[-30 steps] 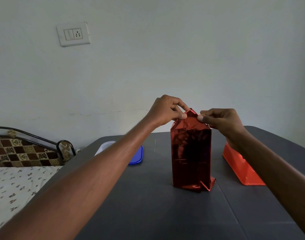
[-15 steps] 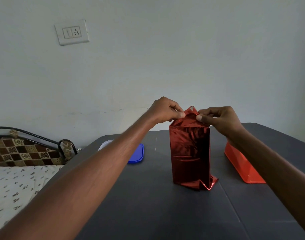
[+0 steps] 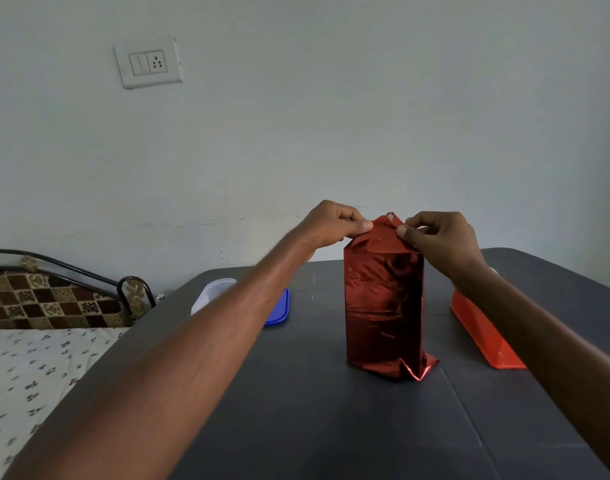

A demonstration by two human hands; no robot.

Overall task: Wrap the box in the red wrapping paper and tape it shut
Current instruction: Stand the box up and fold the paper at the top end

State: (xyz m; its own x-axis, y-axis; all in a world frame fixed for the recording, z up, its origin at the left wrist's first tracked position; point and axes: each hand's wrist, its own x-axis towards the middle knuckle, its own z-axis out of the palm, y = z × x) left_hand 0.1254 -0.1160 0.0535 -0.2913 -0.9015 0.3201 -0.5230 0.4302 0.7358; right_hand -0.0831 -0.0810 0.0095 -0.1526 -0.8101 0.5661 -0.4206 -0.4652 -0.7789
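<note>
A tall box (image 3: 383, 313) sheathed in glossy red wrapping paper (image 3: 383, 240) stands upright mid-table (image 3: 296, 427); the left hand (image 3: 334, 225) and right hand (image 3: 442, 237) each pinch its top flaps; a loose bottom corner flares out; pulling hard could tip the box or tear the foil.

The left forearm (image 3: 199, 341) hides most of the blue lid (image 3: 279, 308) and white container (image 3: 212, 292).

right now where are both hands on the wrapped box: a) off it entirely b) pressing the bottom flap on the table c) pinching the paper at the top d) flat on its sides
c: the left hand and right hand each pinch the red wrapping paper at the upright box's top end.
</note>
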